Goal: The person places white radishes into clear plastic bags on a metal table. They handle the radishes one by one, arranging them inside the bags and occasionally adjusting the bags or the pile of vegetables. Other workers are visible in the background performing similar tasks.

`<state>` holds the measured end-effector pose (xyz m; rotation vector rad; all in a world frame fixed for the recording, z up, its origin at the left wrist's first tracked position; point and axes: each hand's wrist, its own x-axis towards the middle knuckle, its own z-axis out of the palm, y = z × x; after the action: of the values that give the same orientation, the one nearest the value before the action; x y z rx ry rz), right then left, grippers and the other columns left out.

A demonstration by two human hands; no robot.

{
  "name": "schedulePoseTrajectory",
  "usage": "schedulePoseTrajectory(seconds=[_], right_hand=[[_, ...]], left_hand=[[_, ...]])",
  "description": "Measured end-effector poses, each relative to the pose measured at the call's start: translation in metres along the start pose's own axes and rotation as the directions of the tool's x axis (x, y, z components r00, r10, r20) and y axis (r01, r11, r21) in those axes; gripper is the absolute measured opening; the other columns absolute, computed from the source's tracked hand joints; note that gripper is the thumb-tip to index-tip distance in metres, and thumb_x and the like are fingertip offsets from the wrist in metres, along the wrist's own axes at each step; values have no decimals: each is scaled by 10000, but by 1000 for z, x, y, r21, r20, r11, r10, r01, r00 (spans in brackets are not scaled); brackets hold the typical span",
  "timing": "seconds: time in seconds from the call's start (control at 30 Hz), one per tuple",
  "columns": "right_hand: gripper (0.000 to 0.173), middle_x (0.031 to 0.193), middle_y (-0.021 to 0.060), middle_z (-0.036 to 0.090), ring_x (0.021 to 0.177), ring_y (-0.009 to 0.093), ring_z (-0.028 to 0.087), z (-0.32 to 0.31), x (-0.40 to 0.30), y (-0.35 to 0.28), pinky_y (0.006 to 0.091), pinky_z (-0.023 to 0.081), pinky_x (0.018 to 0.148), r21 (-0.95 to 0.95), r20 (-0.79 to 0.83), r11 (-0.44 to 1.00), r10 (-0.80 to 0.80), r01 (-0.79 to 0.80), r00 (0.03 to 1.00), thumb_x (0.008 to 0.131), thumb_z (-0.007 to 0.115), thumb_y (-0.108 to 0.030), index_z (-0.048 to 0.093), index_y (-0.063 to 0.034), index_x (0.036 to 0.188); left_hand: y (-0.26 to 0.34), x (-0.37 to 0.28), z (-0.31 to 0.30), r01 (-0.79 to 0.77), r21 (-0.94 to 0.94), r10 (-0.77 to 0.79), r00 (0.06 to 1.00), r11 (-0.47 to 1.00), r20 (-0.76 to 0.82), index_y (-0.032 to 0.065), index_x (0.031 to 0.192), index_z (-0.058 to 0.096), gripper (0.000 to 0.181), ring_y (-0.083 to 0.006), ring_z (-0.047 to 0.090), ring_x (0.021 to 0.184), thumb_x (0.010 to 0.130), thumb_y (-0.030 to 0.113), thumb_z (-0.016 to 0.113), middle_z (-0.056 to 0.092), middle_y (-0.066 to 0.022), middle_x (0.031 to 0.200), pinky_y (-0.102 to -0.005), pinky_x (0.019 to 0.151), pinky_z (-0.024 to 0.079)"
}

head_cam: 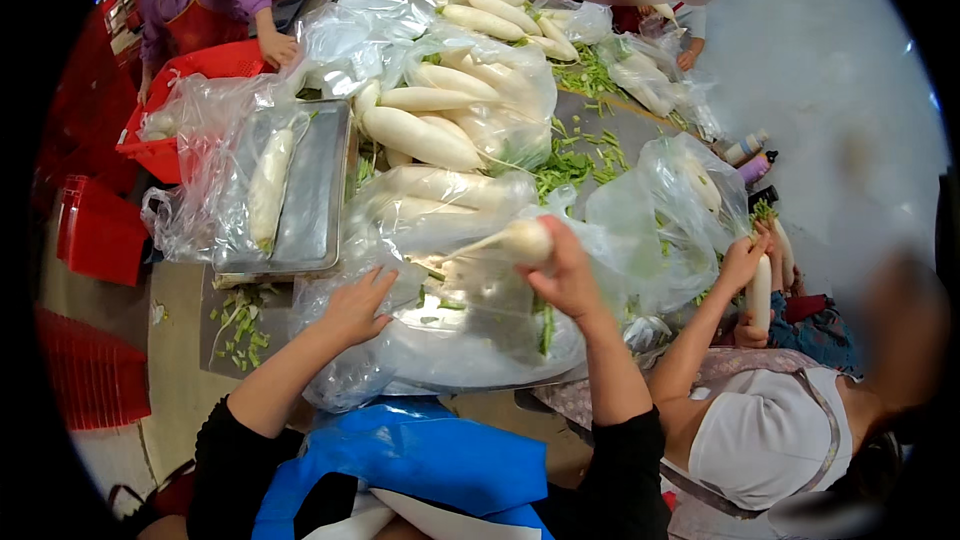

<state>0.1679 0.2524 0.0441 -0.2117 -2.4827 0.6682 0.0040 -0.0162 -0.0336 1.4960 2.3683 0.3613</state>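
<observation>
My right hand (566, 270) grips a daikon radish (527, 241) by one end, its thin root tail pointing left. It is held above a clear plastic bag (480, 341) spread in front of me. My left hand (358, 306) lies over the left side of this bag with its fingers apart and nothing held in them. More daikons (442, 191) rest under clear plastic just beyond my hands. Bits of cut green stalk (450, 305) are scattered on the plastic between my hands.
A metal tray (322, 187) on the left carries one daikon (271, 184) on plastic. Bagged daikons (420, 136) are heaped beyond, near green trimmings (574, 157). A red crate (240, 56) stands at left. Beside me on the right, a co-worker's hands (742, 262) hold a daikon (760, 292). Other people stand across the table.
</observation>
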Motion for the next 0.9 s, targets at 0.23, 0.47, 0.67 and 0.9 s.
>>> schedulePoseTrajectory(seconds=[0.23,0.47,0.67,0.9], right_hand=[[495,1007,61,563,911,165,560,-70,10,-33,299,460,797,755,-205,650,359,-87,910,695,691,-39,463,-8,1134],[496,1037,72,542,921,182,548,-89,7,-51,307,449,810,838,-356,528,336,139,872,712,673,-142,455,4,1133],[452,1012,76,551,911,179,548,-116,13,-76,304,446,802,770,-482,592,296,238,824,709,676,-149,489,14,1087],[452,1031,65,554,925,154,543,-117,24,-133,287,427,826,504,-514,838,95,210,853,707,662,-61,479,14,1113]], left_hand=[[6,-17,-20,-153,-69,155,988,986,17,96,1258,372,638,-345,552,950,696,260,625,365,-199,1308,-424,740,467],[-7,-29,-4,-202,31,203,976,979,-75,61,1196,420,581,-336,572,900,692,259,631,373,-223,1288,-425,709,471],[30,-49,-38,-120,206,166,961,971,-222,34,1173,439,591,-350,498,961,675,281,640,422,-232,1209,-434,796,395],[35,-17,-3,-294,-21,264,884,956,-385,69,1319,290,807,-388,436,1067,668,368,661,357,-247,1261,-449,878,368]])
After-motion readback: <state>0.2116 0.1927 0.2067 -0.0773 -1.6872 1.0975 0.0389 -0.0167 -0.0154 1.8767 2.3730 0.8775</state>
